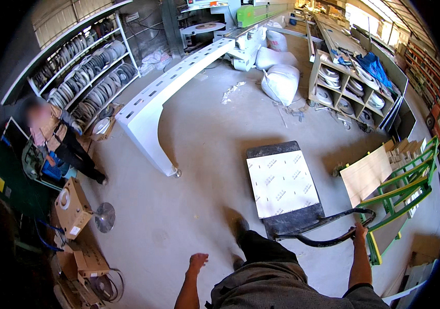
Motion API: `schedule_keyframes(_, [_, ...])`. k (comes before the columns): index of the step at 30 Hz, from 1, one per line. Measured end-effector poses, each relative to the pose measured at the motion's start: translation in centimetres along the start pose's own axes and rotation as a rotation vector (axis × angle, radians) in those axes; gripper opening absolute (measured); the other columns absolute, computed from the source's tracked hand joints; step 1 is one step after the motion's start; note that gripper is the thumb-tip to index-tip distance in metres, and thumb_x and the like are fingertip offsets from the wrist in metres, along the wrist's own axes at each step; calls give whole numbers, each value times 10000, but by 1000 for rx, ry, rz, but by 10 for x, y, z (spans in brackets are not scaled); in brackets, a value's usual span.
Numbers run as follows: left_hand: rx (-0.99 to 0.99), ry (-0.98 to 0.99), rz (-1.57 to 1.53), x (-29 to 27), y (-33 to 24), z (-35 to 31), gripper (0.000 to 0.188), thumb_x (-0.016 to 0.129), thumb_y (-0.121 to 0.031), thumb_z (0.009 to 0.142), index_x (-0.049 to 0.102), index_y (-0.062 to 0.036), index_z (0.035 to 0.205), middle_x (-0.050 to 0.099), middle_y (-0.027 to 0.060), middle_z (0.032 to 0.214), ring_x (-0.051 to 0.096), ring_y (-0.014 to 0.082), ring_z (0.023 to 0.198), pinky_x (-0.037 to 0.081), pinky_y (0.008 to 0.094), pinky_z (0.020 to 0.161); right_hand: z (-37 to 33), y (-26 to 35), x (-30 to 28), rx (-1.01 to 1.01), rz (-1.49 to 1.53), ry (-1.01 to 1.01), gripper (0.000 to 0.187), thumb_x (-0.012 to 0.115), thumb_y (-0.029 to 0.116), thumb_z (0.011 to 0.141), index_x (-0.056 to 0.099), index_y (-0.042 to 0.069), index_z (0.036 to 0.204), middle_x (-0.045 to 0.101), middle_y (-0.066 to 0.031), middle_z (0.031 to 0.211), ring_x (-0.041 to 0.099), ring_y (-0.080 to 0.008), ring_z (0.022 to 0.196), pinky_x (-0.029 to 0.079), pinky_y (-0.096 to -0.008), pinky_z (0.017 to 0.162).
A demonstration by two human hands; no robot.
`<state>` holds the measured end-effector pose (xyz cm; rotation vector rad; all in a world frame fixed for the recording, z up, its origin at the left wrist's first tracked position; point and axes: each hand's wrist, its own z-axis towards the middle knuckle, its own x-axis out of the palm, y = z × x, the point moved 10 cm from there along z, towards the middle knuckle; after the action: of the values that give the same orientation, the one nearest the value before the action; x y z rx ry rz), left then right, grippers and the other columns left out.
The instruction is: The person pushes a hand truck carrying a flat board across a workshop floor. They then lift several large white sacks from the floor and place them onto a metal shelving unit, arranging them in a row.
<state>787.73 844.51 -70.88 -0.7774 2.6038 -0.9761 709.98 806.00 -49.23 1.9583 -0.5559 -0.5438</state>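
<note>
Near left, the bare left hand (pixel 198 261) hangs empty, fingers loosely curled. Rightward, a black flatbed trolley (pixel 293 222) carries a white printed rectangular sheet (pixel 283 184), and near right, the bare right hand (pixel 359 232) wraps its fingers around the curved black tubular handle (pixel 317 244).

A smooth grey floor (pixel 194 198) spreads across the workshop, marked by soft shadows and a patch of pale debris (pixel 233 91). At upper left, a white-framed shelving rack (pixel 127 44) stands in front of a tan ribbed wall (pixel 50 24), its tiers packed with upright coiled rolls (pixel 87 67). A long white slotted machine beam (pixel 150 108) slants across the room. Beyond it, plump white sacks (pixel 282 83) sit near an open-fronted wooden cubby unit (pixel 314 77). Daylight glares through bright windows (pixel 362 19) at upper right, beneath a sloping roof (pixel 392 15), near reddish metal racking (pixel 426 59).
</note>
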Motion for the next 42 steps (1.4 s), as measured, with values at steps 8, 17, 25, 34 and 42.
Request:
schedule_keyframes(8, [227, 82, 182, 52, -249, 102, 288, 696, -299, 892, 683, -40, 1015, 700, 50, 924, 688, 166, 866, 543, 338, 732, 43, -31, -45, -171, 101, -140, 233, 648, 171, 858, 530, 22, 993, 557, -96, 692, 552, -229, 515, 447, -379, 413])
schedule_keyframes(17, [-43, 131, 482, -4, -314, 233, 328, 708, -361, 868, 731, -44, 950, 701, 41, 778, 588, 126, 613, 466, 290, 567, 43, 17, -86, -162, -1240, -699, 366, 596, 319, 920, 586, -26, 1043, 638, -166, 788, 614, -262, 711, 518, -400, 625])
schedule_keyframes(25, [-96, 153, 749, -7, -451, 346, 352, 735, -291, 865, 698, -2, 1063, 724, 89, 949, 703, 188, 837, 553, 354, 673, -19, 44, 43, 511, -1578, -632, 333, 593, 149, 865, 571, 19, 1171, 537, -185, 1194, 508, -354, 1202, 452, -429, 1029])
schedule_keyframes(34, [10, 204, 445, 97, -652, 481, 318, 715, -268, 879, 708, -6, 1058, 715, 93, 936, 696, 204, 864, 556, 348, 702, 49, -14, 269, 459, -655, -258, 440, 651, 247, 868, 434, -26, 1137, 608, -279, 825, 658, -413, 647, 560, -572, 510])
schedule_keyframes(42, [350, 324, 652, 180, -893, 662, 317, 713, -307, 853, 737, -8, 955, 722, 92, 833, 683, 192, 770, 535, 330, 718, 36, -26, 594, 746, -259, -104, 647, 610, 474, 925, 452, -68, 1241, 658, -284, 1015, 696, -439, 772, 574, -548, 636])
